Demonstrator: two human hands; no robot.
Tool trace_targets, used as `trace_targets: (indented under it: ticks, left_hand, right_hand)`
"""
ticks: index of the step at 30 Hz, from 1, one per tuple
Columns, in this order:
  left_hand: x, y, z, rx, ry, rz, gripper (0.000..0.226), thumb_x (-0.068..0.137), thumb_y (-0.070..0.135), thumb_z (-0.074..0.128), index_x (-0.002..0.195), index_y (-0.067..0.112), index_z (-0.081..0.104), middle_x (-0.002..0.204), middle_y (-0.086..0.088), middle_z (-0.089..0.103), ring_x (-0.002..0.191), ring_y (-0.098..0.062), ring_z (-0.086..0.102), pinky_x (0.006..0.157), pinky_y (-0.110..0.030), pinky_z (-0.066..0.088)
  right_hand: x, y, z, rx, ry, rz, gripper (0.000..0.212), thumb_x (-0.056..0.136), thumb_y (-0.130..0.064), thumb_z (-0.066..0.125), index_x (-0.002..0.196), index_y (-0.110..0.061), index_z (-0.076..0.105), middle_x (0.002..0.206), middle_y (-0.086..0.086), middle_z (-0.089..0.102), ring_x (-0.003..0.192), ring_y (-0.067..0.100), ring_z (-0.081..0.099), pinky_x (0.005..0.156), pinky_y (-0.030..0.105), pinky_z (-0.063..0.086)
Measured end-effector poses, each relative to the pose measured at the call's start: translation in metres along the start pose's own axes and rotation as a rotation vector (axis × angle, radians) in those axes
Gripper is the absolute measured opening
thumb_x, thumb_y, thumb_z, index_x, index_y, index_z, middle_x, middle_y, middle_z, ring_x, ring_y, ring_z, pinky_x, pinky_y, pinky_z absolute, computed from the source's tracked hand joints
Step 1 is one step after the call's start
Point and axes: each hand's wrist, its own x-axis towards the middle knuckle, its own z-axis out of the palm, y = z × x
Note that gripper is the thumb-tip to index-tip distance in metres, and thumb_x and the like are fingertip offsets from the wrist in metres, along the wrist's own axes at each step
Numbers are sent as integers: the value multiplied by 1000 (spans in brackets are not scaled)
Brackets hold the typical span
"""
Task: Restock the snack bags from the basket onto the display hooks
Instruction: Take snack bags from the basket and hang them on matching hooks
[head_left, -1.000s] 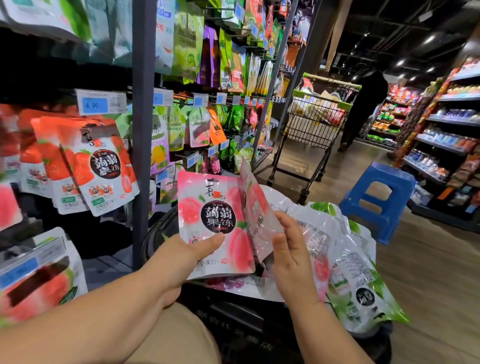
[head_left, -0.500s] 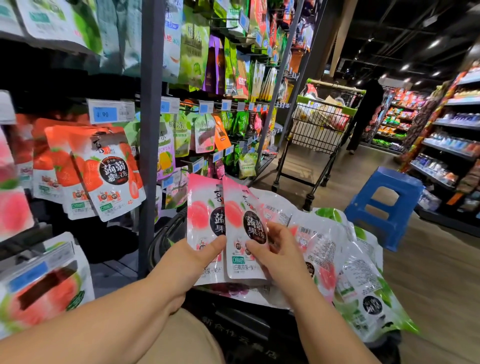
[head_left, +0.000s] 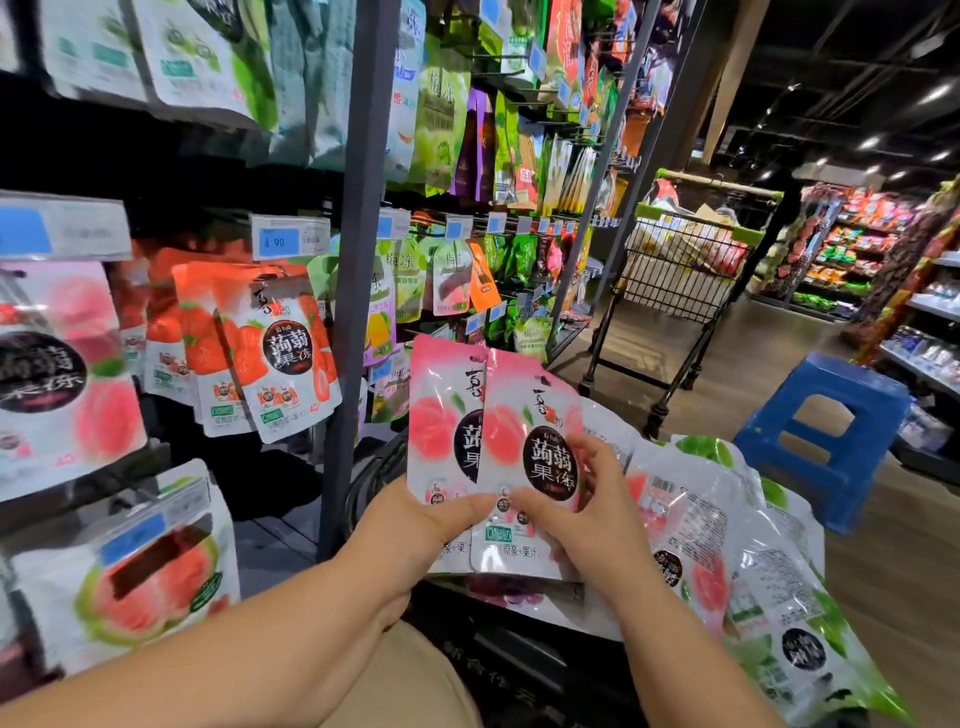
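Two pink peach jelly bags stand upright, fanned side by side, over the basket. My left hand (head_left: 415, 525) pinches the left bag (head_left: 441, 415) at its lower edge, thumb on its front. My right hand (head_left: 582, 514) grips the right bag (head_left: 524, 415), fingers curled round its right edge and thumb on its front. Below them lies a heap of more bags (head_left: 691, 519), pink and green, in the black basket (head_left: 519, 660). Matching peach bags (head_left: 67, 374) hang on display hooks at the far left, beside strawberry bags (head_left: 280, 358).
A dark grey upright post (head_left: 358, 260) of the rack stands just left of the held bags. A shopping cart (head_left: 680, 280) and a blue plastic stool (head_left: 826, 431) stand in the wooden-floored aisle to the right. A person stands behind the cart. Shelves line the far right.
The right hand turned a second peach bag face-front and set it beside the first. Both bags now stand higher and closer together, overlapping, held by both hands.
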Motion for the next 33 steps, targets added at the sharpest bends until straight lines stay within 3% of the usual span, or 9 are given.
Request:
trace_targets:
  ticks: [4, 10, 14, 16, 19, 22, 25, 27, 33]
  left_hand:
    - [0, 5, -6, -63, 77, 35, 26, 84, 6, 74, 110, 10, 72, 100, -7, 77, 97, -27, 73, 90, -43, 56]
    - [1, 18, -21, -155, 188, 21, 15, 86, 4, 71, 99, 10, 71, 85, -6, 78, 74, -21, 75, 63, -32, 57]
    - [2, 32, -37, -218, 246, 63, 16, 85, 3, 70, 100, 8, 71, 86, -9, 77, 75, -24, 75, 64, -33, 57]
    - [2, 40, -47, -271, 279, 79, 17, 85, 3, 70, 102, 6, 70, 88, -13, 77, 78, -28, 75, 64, -36, 58]
    - [-1, 48, -60, -334, 320, 105, 16, 85, 1, 69, 101, 2, 70, 90, -17, 76, 76, -29, 74, 57, -33, 59]
    - [-5, 49, -72, -372, 365, 148, 15, 85, -1, 68, 98, 4, 71, 90, -16, 76, 77, -29, 75, 60, -34, 59]
    - [-14, 46, -88, -378, 438, 157, 16, 85, 0, 69, 100, 3, 70, 86, -15, 76, 73, -28, 75, 57, -33, 59]
    - [-23, 43, -102, -350, 475, 166, 19, 85, 2, 70, 104, 4, 70, 88, -13, 77, 76, -28, 75, 58, -33, 59]
    - [-60, 32, -153, -155, 561, 211, 29, 82, 16, 77, 110, 19, 71, 94, 7, 78, 85, -8, 74, 63, -18, 53]
  right_hand:
    - [3, -8, -4, 81, -92, 27, 105, 55, -59, 81, 145, -40, 29, 137, -14, 47, 113, 6, 54, 102, 36, 44]
    - [10, -28, 11, 49, -215, 31, 108, 39, -86, 75, 135, -68, 28, 147, -18, 44, 129, 11, 52, 109, 48, 44]
    - [26, -42, 24, 244, -325, 29, 75, 86, -26, 73, 132, -69, 32, 144, -17, 50, 122, 10, 57, 109, 46, 43]
    - [36, -48, 27, 314, -423, 59, 89, 95, 4, 55, 141, -63, 19, 141, -8, 55, 100, 6, 68, 86, 32, 56]
    - [46, -64, 37, 451, -465, 168, 105, 85, 13, 61, 152, -49, 9, 116, 12, 70, 72, 16, 73, 51, 25, 54]
    - [53, -75, 59, 505, -582, 267, 97, 64, -2, 80, 148, -20, 35, 104, 12, 75, 82, 25, 74, 62, 32, 59]
    - [53, -80, 87, 387, -716, 300, 110, 36, -22, 101, 133, -13, 51, 113, 14, 73, 106, 38, 69, 96, 54, 50]
    - [53, -82, 107, 363, -716, 278, 119, 24, -28, 102, 130, -9, 52, 114, 18, 72, 107, 42, 67, 98, 60, 48]
    - [54, -103, 159, 347, -820, 181, 85, 47, -5, 91, 125, -6, 56, 107, 18, 74, 96, 38, 72, 88, 56, 56]
